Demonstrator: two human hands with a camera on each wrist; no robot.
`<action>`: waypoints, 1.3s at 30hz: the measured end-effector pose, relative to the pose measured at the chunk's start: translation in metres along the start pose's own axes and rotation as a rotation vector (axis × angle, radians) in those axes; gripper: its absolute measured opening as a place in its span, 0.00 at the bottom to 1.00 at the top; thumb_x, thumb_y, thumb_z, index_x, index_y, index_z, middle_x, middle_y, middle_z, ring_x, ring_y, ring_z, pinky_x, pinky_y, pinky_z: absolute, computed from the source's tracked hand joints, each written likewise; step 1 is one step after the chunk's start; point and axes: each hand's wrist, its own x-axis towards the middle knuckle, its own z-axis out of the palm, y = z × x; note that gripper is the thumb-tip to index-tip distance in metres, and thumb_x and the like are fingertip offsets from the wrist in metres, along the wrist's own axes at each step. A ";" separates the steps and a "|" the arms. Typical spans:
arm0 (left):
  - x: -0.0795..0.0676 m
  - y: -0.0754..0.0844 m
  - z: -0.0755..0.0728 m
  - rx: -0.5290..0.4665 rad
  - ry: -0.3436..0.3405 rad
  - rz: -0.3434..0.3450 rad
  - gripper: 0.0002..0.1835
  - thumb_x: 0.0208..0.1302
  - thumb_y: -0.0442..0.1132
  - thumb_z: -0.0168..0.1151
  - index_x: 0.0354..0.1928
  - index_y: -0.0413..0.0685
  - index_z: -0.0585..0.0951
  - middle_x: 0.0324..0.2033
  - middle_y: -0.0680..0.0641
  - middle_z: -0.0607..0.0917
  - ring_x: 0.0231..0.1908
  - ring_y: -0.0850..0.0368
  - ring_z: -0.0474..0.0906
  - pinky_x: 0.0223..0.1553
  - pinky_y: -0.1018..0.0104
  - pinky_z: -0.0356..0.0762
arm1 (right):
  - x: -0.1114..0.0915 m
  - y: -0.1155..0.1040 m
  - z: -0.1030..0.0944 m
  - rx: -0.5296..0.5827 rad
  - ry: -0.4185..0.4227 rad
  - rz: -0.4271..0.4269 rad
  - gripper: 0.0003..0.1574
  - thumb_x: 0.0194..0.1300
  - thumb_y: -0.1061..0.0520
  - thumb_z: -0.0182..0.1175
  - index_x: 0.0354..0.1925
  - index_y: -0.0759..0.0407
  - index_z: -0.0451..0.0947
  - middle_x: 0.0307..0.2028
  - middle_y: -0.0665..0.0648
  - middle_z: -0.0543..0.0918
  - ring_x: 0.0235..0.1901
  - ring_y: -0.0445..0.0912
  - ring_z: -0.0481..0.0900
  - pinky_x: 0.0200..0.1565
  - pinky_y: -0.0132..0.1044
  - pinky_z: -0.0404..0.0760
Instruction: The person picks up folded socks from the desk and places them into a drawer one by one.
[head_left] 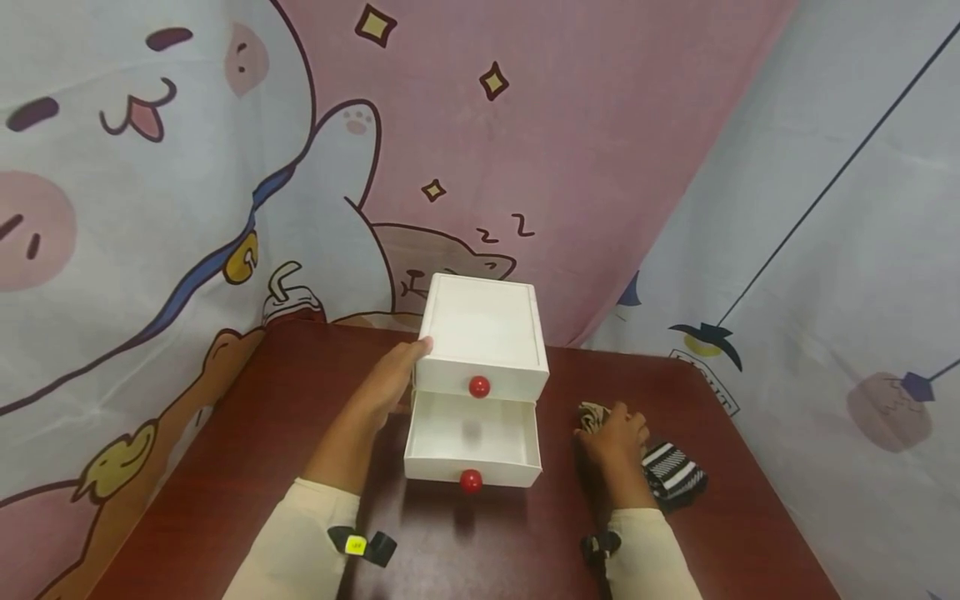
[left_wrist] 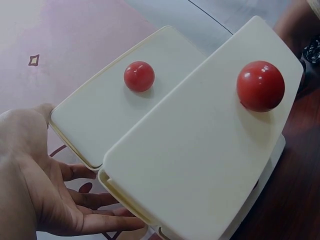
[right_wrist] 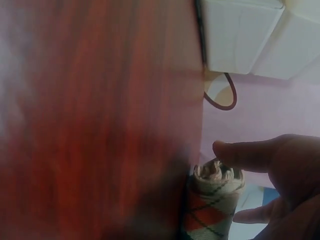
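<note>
"LIGHT" shows on the wall cloth (head_left: 600, 108). On the desk (head_left: 247, 467), the left hand (head_left: 393, 377), grip wide, touches a white box (head_left: 483, 321), lower drawer (head_left: 510, 474) out; the right hand (head_left: 618, 439) straddles a rolled sock (head_left: 592, 416), pinching or not I can't tell.

Two letters "Z" are showing in dark outline on the pink backdrop (head_left: 600, 125), the lower-left Z (head_left: 487, 236) and the upper-right Z (head_left: 522, 225) both sitting above a printed cat (head_left: 431, 250). A framed sign (head_left: 705, 382) on the pale right-hand cloth (head_left: 810, 267) is running slantwise, apparently reading "LIGHT"; "GHT" is coming through clearest. A yellow label (head_left: 356, 545) on the left wrist strap (head_left: 381, 549) is carrying dark marks, too small for reading.
</note>
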 end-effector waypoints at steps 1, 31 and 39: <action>0.000 0.000 0.000 0.001 -0.003 0.002 0.37 0.81 0.69 0.45 0.72 0.46 0.70 0.61 0.35 0.82 0.57 0.41 0.81 0.53 0.34 0.87 | 0.002 0.000 0.000 -0.006 -0.002 0.001 0.57 0.61 0.50 0.77 0.74 0.73 0.57 0.67 0.85 0.60 0.70 0.80 0.57 0.70 0.79 0.63; -0.002 -0.002 0.000 0.015 0.004 0.007 0.38 0.80 0.69 0.46 0.74 0.45 0.69 0.65 0.33 0.81 0.64 0.36 0.80 0.57 0.27 0.83 | 0.033 0.012 -0.027 -0.068 -0.343 -0.036 0.58 0.66 0.43 0.75 0.74 0.77 0.60 0.61 0.82 0.75 0.59 0.73 0.77 0.66 0.72 0.78; -0.001 -0.001 0.001 0.013 0.008 0.000 0.37 0.80 0.68 0.46 0.73 0.46 0.70 0.64 0.34 0.81 0.63 0.37 0.81 0.55 0.29 0.85 | 0.032 0.009 -0.026 -0.108 -0.312 -0.022 0.63 0.55 0.39 0.84 0.69 0.73 0.63 0.58 0.82 0.72 0.56 0.72 0.76 0.63 0.69 0.80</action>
